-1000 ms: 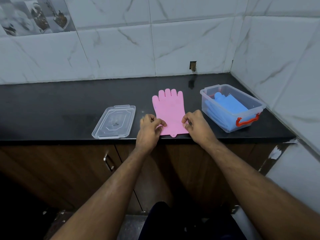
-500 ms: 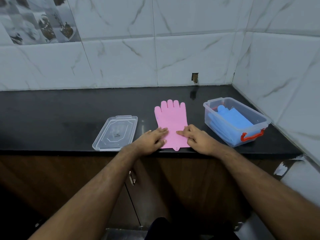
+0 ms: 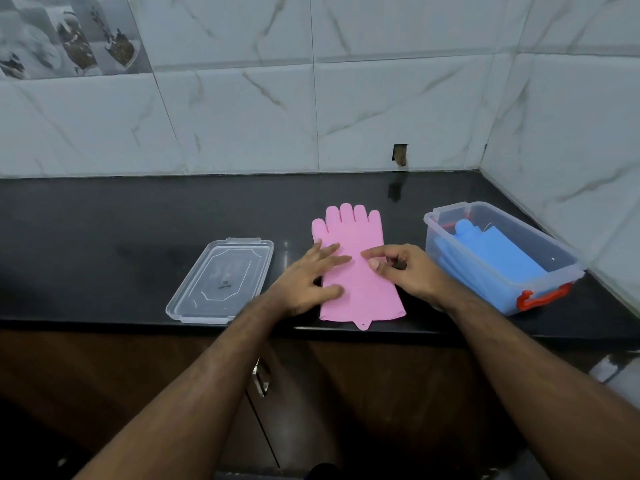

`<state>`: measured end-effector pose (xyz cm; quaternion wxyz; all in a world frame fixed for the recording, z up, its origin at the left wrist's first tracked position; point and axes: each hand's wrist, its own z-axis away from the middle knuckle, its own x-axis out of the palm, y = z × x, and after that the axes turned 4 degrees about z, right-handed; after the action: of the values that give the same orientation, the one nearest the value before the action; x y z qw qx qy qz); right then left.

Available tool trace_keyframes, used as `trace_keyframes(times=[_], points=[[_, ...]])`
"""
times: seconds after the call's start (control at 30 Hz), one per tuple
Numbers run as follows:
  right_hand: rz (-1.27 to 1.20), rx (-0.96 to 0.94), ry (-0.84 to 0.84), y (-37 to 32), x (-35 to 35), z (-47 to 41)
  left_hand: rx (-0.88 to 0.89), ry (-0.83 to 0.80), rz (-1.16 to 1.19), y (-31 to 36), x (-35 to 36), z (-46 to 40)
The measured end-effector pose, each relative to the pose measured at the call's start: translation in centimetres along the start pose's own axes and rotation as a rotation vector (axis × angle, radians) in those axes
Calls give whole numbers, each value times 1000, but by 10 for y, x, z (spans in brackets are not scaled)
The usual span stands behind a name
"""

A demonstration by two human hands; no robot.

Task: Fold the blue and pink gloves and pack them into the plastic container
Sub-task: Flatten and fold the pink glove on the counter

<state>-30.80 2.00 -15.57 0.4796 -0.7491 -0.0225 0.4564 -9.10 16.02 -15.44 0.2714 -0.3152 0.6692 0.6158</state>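
Under my fingers, on the black counter [image 3: 104, 237], the pink glove [image 3: 360, 292] lies flat, its fingertips pointing away from me toward the tiled wall [image 3: 242, 116] and its cuff at the counter's near edge. My left hand [image 3: 304, 278] rests on the glove's left side with the fingers spread wide and straight, palm down, holding nothing. My right hand [image 3: 401, 268] sits over the glove's right edge; its forefinger reaches across toward my left fingers while the others curl loosely, and I cannot tell whether they pinch the glove's edge or merely touch it. Just beyond my right hand, well clear of the pink glove, stands the clear plastic container [image 3: 554, 258] with a red latch [image 3: 540, 299], and the blue glove [image 3: 491, 251] lies folded inside it. Off to the left of my left hand, apart from it, the container's clear lid [image 3: 221, 282] lies flat on the counter.
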Motion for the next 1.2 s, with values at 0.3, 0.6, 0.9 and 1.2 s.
trace_keyframes(times=[0.3, 0.6, 0.9, 1.2], points=[[281, 60, 70, 18, 9, -35, -165, 150, -217, -19, 4, -42], [271, 94, 172, 4, 9, -34, -116, 243, -219, -12, 7, -33], [267, 205, 278, -12, 12, 29, -199, 440, 202, -1, 17, 2], [279, 160, 199, -15, 12, 52, -143, 415, 14, 8, 27, 29]])
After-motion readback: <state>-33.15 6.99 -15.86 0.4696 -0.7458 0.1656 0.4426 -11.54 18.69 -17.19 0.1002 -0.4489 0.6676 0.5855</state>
